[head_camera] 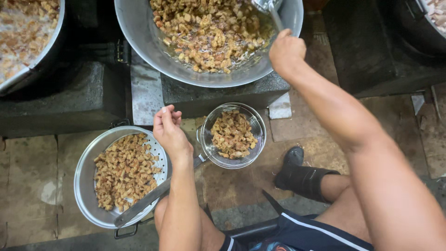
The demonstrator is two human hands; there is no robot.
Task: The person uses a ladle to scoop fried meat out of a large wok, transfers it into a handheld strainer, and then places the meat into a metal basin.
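Observation:
A big steel wok on a dark stove holds brown fried cubes in bubbling oil. My right hand is closed on the handle of a metal ladle that reaches into the wok at its right side. My left hand hovers lower down with fingers loosely curled and nothing in it. Just right of that hand a round wire strainer holds fried cubes. Its long handle runs down-left across a perforated steel pan, which is also filled with fried cubes.
Another large pan of cubes sits at the upper left, and a third shows at the upper right. Black stove blocks stand in front of me. My knees and a black boot rest on the stained tiled floor.

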